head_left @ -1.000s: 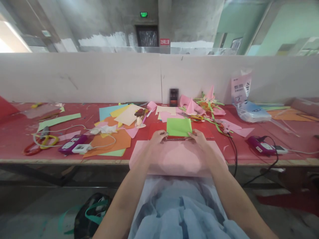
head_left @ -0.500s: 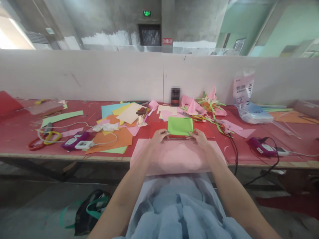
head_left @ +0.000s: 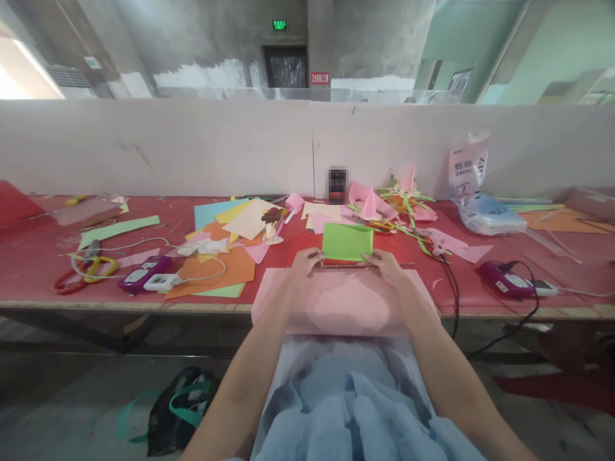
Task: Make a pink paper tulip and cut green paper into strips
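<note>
A bright green sheet of paper (head_left: 348, 242) lies over red paper (head_left: 394, 250) at the middle of the table. My left hand (head_left: 308, 261) pinches its lower left corner. On the other side, my right hand (head_left: 382, 262) grips the lower right corner between thumb and fingers. The upper part of the green paper looks slightly curved. Beneath my wrists a large pink sheet (head_left: 343, 301) hangs over the table's front edge.
Coloured paper sheets (head_left: 225, 266) and a purple device (head_left: 147, 274) with white cables lie left, beside scissors (head_left: 100, 269). To the right are pink paper cones (head_left: 369, 205), a plastic-wrapped pack (head_left: 492, 214) and another purple device (head_left: 509, 282). A white partition (head_left: 192, 147) stands behind.
The green paper's top edge has lifted slightly and its surface looks a little more curved. Both hands stay at its lower corners. The camera view has shifted a little.
</note>
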`<state>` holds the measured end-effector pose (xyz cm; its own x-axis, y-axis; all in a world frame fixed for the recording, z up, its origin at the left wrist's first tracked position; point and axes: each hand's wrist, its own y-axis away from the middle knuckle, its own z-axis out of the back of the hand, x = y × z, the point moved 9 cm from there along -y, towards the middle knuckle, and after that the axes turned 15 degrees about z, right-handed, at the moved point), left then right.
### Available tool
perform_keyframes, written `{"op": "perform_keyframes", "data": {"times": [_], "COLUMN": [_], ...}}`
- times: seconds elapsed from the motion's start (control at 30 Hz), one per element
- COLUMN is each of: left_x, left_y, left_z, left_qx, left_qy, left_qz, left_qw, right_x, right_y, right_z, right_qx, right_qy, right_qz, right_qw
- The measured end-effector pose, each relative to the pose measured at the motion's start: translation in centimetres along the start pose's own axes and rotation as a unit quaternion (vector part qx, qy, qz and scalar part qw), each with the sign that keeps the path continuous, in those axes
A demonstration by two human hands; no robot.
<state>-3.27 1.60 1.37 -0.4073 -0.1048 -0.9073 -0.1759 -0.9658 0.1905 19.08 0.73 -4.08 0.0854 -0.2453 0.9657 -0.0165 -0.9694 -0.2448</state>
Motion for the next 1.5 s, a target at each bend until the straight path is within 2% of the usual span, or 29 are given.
{"op": "perform_keyframes", "data": {"times": [0.17, 0.37, 0.47, 0.57, 0.67, 0.77, 1.0, 1.07, 1.23, 1.4, 1.5], "left_x": [-0.7, 0.0, -0.4, -0.8, -0.8, -0.4, 0.3, 0.1, 0.0, -0.3, -0.3], "left_y": [0.0, -0.4, -0.1, 0.3, 0.5, 0.2, -0.7, -0.6, -0.3, -0.3, -0.4], "left_z": [0.0, 0.2, -0.1, -0.9, -1.8, -2.2, -1.9, -1.8, -1.5, -1.4, -1.3], "left_qx": [-0.006, -0.003, 0.02, 0.053, 0.084, 0.099, 0.073, 0.07, 0.062, 0.062, 0.064], "left_qy": [-0.01, -0.007, 0.0, -0.01, -0.021, -0.024, -0.023, -0.022, -0.014, -0.017, -0.016], "left_qz": [-0.027, -0.014, -0.029, -0.04, -0.047, -0.049, -0.048, -0.054, -0.017, -0.018, -0.017], "left_qw": [1.0, 1.0, 0.999, 0.998, 0.995, 0.994, 0.996, 0.996, 0.998, 0.998, 0.998], "right_x": [0.8, 2.1, 2.7, 2.2, 1.3, 1.2, 1.5, 1.2, 0.4, 1.1, 1.5], "right_y": [0.3, 0.6, 0.8, 1.2, 1.3, 1.0, 0.0, -0.1, -0.3, -0.3, -0.2], "right_z": [-0.7, -1.1, -1.6, -2.2, -2.0, -1.9, -0.7, -0.2, 0.6, 0.9, 0.4], "right_qx": [0.012, 0.008, 0.02, 0.043, 0.037, 0.031, 0.005, 0.0, -0.011, -0.039, -0.034], "right_qy": [-0.046, -0.019, -0.052, -0.097, -0.093, -0.085, -0.056, -0.055, -0.046, -0.037, -0.06], "right_qz": [0.01, 0.023, 0.033, 0.006, -0.017, -0.009, 0.055, 0.059, 0.05, 0.063, 0.062], "right_qw": [0.999, 1.0, 0.998, 0.994, 0.995, 0.996, 0.997, 0.997, 0.998, 0.997, 0.996]}}
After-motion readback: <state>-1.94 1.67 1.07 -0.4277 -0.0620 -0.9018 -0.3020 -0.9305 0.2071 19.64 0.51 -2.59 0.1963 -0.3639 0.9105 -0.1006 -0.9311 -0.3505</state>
